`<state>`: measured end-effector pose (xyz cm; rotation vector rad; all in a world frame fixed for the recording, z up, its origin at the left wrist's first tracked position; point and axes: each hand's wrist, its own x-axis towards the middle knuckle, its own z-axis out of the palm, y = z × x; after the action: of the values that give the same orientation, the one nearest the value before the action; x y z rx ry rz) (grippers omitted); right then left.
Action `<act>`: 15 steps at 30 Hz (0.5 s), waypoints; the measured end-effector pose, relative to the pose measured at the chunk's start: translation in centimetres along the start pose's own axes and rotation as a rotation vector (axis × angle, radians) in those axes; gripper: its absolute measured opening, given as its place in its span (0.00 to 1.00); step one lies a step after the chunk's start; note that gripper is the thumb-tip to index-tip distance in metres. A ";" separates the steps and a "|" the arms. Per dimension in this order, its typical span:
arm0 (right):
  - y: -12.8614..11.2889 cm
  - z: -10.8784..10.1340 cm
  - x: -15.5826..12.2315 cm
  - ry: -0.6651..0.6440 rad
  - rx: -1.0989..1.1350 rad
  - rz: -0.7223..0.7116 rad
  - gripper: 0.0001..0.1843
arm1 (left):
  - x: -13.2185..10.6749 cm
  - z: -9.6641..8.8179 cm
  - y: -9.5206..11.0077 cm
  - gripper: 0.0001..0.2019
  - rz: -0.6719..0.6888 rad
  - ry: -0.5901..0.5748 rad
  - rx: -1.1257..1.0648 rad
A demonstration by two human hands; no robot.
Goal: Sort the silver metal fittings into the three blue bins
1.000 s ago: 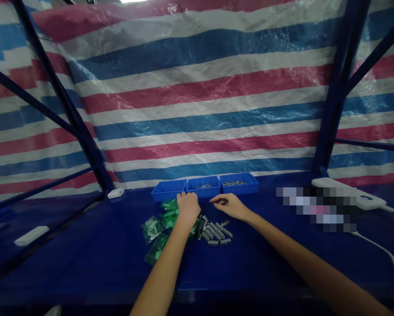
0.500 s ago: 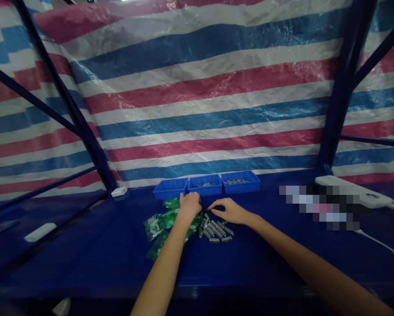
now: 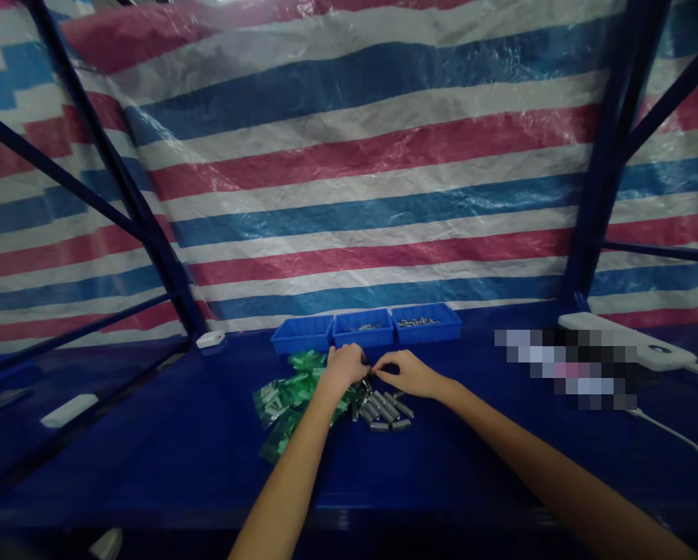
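Evidently the grey metal cylinders [image 3: 387, 408] lie in a loose heap on the blue table [image 3: 442, 474], well back from its front edge, with a broad strip of tabletop between. Our left hand [image 3: 347, 365] bends over the heap's far left side, its fingers curled down; we cannot tell whether they hold anything. Our right hand [image 3: 408, 375] sits opposite, thumb and forefinger narrowed almost to a pinch close to the left fingertips; whether something is between them is too small for us to make out. Just beside the heap we see green plastic packets [image 3: 278, 400], partly hidden behind our left forearm, so room is tight on that side. Three blue trays [image 3: 375, 337] stand in a row beyond our hands, near the table's back edge, the left hand close to their front walls; small metal parts [image 3: 419, 321] lie in the right one. Well apart to the left are a small white box [image 3: 211, 339] and, near the left edge, a white bar [image 3: 69, 411]. Rightward, a wide stretch of table separates our forearm from a white device [image 3: 629, 342] and its cable [image 3: 684, 447]. Striped plastic sheeting [image 3: 372, 194] bounds the reach behind.
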<state>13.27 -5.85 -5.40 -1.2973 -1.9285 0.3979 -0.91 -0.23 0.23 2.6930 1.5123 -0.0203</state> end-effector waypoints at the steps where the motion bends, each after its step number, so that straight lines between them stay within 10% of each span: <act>1: 0.1 -0.1 0.0 0.017 -0.042 0.026 0.12 | 0.1 0.1 0.1 0.15 0.026 0.002 -0.021; 9: 0.4 -1.6 -0.2 0.136 -0.302 0.249 0.12 | 1.0 1.0 0.1 0.17 0.174 -0.032 -0.289; 15: 0.7 -1.3 -0.4 0.085 -0.286 0.183 0.16 | 0.5 0.7 0.2 0.18 0.060 0.067 -0.093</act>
<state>14.76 -6.08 -5.19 -1.6563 -1.8495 0.1556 -0.52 0.03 -0.43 2.6893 1.4111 0.1407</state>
